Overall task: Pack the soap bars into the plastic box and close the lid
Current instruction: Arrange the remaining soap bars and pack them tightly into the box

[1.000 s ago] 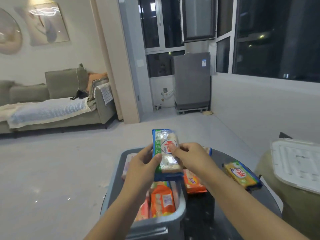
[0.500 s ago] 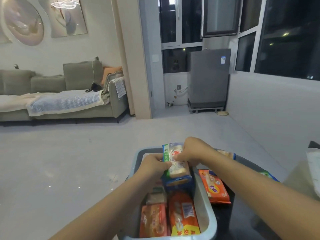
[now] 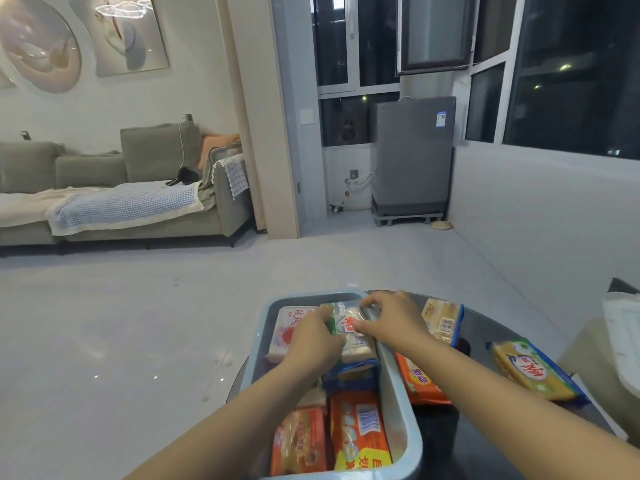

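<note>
A white soap bar in a clear wrapper with a green edge and red lettering [image 3: 349, 332] sits low inside the far half of the grey-blue plastic box [image 3: 398, 386], held by both hands. The left hand [image 3: 313, 339] grips its left edge with curled fingers; the right hand [image 3: 389, 317] pinches its right side, reaching in over the box's right wall.

To seat this bar well, it probably wants to be lowered flat and slid snug against the pink-and-white bar [image 3: 289, 329] just beside it on the left, so nothing rides above the rim and fouls the lid later. Letting go only once it rests flat would likely stop it tipping.

The wrapper looks glossy and slippery. Nearer the viewer, two orange-wrapped bars [image 3: 332, 438] lie side by side in the box, and a blue-wrapped one [image 3: 349, 370] lies under the held bar.

Outside, on the dark round table [image 3: 485, 327], three bars wait: a pale bar with a blue edge [image 3: 443, 320], an orange one [image 3: 420, 382] touching the box's wall, and a yellow one with red lettering [image 3: 533, 370] further right. The white lid [image 3: 623, 341] lies off at the right edge, well apart from the box.
</note>
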{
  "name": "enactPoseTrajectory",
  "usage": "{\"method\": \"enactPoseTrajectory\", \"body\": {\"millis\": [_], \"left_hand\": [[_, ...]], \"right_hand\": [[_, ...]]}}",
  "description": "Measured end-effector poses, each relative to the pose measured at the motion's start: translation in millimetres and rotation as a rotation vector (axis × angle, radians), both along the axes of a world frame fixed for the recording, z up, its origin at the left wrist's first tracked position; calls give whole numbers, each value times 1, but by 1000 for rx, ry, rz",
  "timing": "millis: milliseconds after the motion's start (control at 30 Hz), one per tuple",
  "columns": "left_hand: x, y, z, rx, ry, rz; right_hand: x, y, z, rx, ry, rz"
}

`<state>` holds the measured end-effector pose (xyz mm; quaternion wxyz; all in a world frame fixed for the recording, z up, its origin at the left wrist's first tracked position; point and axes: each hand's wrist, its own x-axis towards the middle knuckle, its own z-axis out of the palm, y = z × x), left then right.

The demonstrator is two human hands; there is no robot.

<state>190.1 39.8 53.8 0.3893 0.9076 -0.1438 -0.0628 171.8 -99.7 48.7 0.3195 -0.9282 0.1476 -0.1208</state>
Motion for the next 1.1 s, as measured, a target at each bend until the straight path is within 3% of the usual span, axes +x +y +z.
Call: {"method": "enactPoseTrajectory", "body": {"millis": [200, 433, 633, 733, 967, 1100], "left_hand": [[-5, -1, 8, 59, 52, -10], [-22, -4, 6, -141, -52, 38], [-54, -34, 17, -210, -136, -75], [-62, -58, 22, -230, -75, -100], [-57, -119, 4, -105, 151, -102], [-41, -150, -3, 28, 144, -129]], "right_hand": [[-7, -2, -11, 294, -51, 70], [-34, 1, -14, 431, -108, 123], [-64, -23, -18, 602, -242, 21], [-78, -48, -22, 648, -290, -57], [-100, -105, -41, 649, -320, -226], [-93, -125, -55, 617, -244, -257]]}}
